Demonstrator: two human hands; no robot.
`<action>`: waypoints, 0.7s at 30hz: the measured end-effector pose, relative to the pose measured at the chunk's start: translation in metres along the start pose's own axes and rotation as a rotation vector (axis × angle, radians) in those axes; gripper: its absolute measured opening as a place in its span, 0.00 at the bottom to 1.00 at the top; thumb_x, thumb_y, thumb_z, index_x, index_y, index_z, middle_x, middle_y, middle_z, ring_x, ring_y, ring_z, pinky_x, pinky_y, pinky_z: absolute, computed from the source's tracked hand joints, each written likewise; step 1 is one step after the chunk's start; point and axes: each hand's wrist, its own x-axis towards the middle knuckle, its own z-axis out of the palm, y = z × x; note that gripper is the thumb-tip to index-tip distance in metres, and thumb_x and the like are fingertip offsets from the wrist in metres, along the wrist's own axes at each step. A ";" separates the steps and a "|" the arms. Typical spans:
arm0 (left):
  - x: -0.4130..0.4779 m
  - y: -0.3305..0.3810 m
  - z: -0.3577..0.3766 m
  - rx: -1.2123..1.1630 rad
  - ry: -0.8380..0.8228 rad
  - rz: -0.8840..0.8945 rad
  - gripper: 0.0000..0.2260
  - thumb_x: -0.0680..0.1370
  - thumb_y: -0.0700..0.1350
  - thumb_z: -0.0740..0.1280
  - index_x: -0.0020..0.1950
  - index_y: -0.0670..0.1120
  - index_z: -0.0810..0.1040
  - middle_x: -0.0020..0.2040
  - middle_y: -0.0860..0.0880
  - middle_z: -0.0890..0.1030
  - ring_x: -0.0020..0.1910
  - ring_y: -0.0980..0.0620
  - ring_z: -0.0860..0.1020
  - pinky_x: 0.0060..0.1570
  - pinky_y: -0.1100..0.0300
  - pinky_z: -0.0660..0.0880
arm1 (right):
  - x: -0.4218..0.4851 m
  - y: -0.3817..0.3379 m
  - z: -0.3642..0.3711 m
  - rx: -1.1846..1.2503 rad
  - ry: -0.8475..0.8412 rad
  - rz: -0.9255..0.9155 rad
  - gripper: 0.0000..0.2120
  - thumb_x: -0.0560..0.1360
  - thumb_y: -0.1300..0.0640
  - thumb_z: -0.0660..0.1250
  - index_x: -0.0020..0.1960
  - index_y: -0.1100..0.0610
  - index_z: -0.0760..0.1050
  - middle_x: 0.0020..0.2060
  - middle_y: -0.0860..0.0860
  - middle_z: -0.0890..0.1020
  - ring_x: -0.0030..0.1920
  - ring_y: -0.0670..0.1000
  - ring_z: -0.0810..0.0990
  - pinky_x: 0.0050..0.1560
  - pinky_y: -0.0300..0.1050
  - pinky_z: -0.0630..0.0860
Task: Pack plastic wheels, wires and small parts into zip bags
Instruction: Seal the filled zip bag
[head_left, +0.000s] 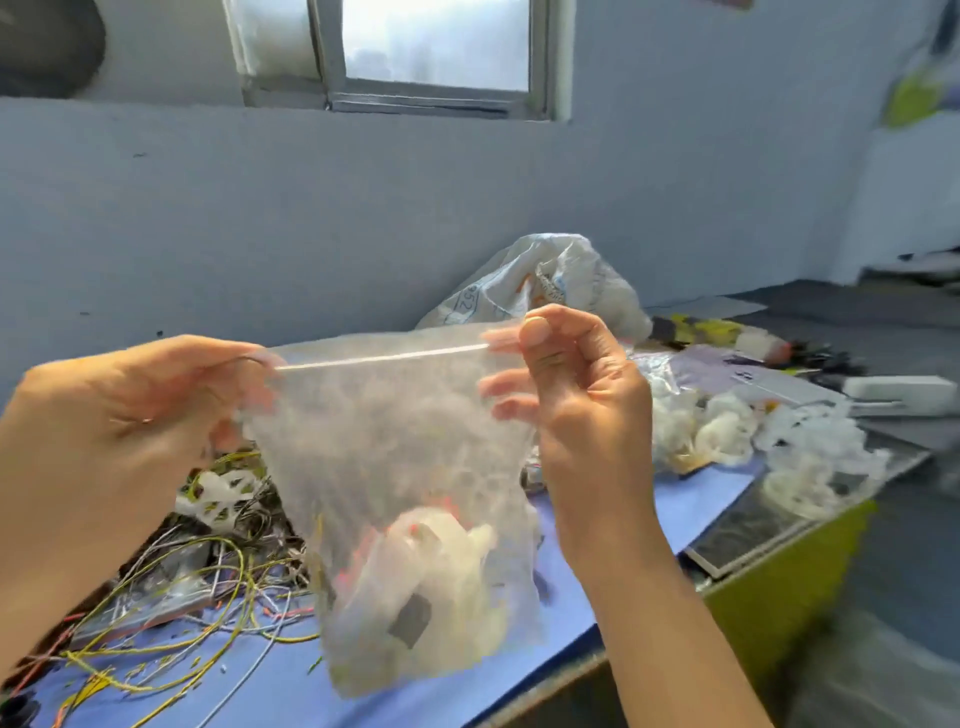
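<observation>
I hold a clear zip bag (395, 447) up in the air above the table. My left hand (135, 410) pinches its top left corner at the zip strip. At the top right corner my right hand (566, 384) pinches the strip between thumb and fingers. White plastic wheels and parts (441, 566), a small dark block and bits of red wire lie at the bottom of the bag. Behind the bag a tangle of yellow, white and dark wires (208, 587) lies on the blue table (685, 509), with a white plastic wheel (218, 496) on top of it.
Several filled clear bags of white parts (727, 436) lie at the right of the table. A large crumpled white sack (545, 286) stands against the wall. A white box (898, 389) and mixed parts sit far right. The table's edge runs diagonally at lower right, above a yellow-green base (789, 587).
</observation>
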 end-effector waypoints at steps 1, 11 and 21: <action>0.004 0.014 0.007 -0.051 -0.047 -0.010 0.17 0.78 0.64 0.64 0.59 0.55 0.81 0.47 0.54 0.85 0.33 0.56 0.80 0.28 0.66 0.77 | 0.004 -0.007 -0.013 -0.034 0.014 0.004 0.07 0.81 0.62 0.63 0.46 0.53 0.75 0.39 0.49 0.85 0.30 0.49 0.81 0.31 0.38 0.76; 0.047 0.135 0.131 -0.296 -0.255 -0.025 0.08 0.79 0.43 0.67 0.43 0.49 0.85 0.38 0.50 0.85 0.23 0.56 0.74 0.23 0.67 0.71 | 0.053 -0.034 -0.140 -0.304 0.152 0.083 0.10 0.81 0.65 0.60 0.45 0.55 0.75 0.37 0.50 0.86 0.31 0.48 0.81 0.34 0.38 0.76; 0.136 0.188 0.221 -0.320 -0.376 0.024 0.08 0.80 0.47 0.67 0.46 0.47 0.85 0.40 0.51 0.85 0.29 0.57 0.75 0.29 0.65 0.72 | 0.149 -0.064 -0.214 -0.523 0.248 0.011 0.10 0.82 0.63 0.60 0.46 0.54 0.77 0.37 0.50 0.86 0.32 0.46 0.82 0.33 0.38 0.77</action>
